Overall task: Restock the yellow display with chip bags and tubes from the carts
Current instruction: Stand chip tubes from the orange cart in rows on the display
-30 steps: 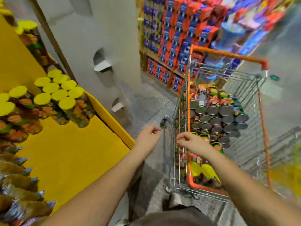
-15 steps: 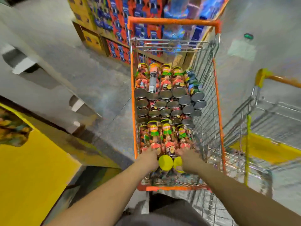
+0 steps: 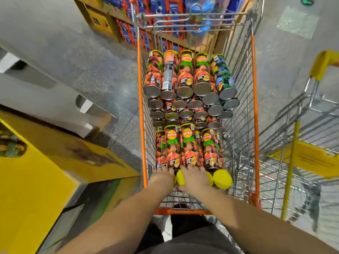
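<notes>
An orange-rimmed wire cart (image 3: 255, 114) stands in front of me, packed with chip tubes lying on their sides. The near row of tubes (image 3: 189, 147) shows red-and-black labels and yellow lids facing me. The far rows of tubes (image 3: 185, 83) show silver bottoms. My left hand (image 3: 163, 174) rests on the near end of the leftmost tubes. My right hand (image 3: 194, 177) lies over the lid ends of the middle tubes, fingers spread on top. Whether either hand has closed round a tube is unclear. A corner of the yellow display (image 3: 33, 182) sits at the left.
A second wire cart (image 3: 293, 158) with yellow trim stands close on the right. A grey cardboard stand (image 3: 47, 92) with cut-out handles lies beyond the yellow display. Shelves of blue and red boxes (image 3: 139, 17) back the far end. Grey floor lies between display and cart.
My view swung from the yellow display to above the orange cart. Both hands moved from the cart's rim down into it, onto the near row of tubes.
</notes>
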### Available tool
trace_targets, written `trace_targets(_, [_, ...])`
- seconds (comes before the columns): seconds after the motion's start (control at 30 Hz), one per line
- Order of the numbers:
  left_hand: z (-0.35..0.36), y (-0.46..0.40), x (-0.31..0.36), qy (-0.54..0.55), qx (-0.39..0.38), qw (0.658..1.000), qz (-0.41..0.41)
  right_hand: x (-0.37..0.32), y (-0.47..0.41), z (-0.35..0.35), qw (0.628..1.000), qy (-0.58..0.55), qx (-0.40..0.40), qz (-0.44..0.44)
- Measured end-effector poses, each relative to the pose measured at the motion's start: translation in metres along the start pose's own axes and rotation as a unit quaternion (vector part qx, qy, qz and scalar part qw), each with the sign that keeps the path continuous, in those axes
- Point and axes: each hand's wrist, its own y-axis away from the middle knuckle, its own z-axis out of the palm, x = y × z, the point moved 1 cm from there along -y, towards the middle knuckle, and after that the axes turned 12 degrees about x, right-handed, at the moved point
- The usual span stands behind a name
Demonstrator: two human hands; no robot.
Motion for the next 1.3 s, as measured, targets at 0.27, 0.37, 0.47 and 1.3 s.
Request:
trace_targets(0.27, [-0.089, 0.033, -0.009, 0.070, 0.071, 0.994, 0.047, 0.030, 0.009, -0.086, 0.998, -0.060, 0.002, -0.028])
trace_targets(0.37, [-0.150, 0.059, -0.026, 0.112, 0.131, 0.984, 0.055, 0.046, 0.016, -0.160, 0.995, -0.082, 0.002, -0.064])
trace_targets(0.47, [-0.208, 0.092, -0.055, 0.136, 0.172, 0.975, 0.035, 0.050, 0.027, -0.237, 0.991, -0.091, 0.041, -0.092])
trace_targets(1.3, [-0.150, 0.315, -0.481, 0.392, 0.418, 0.723, -0.387, -0.425, 0.029, -0.387, 0.912, 0.059, 0.114, -0.390])
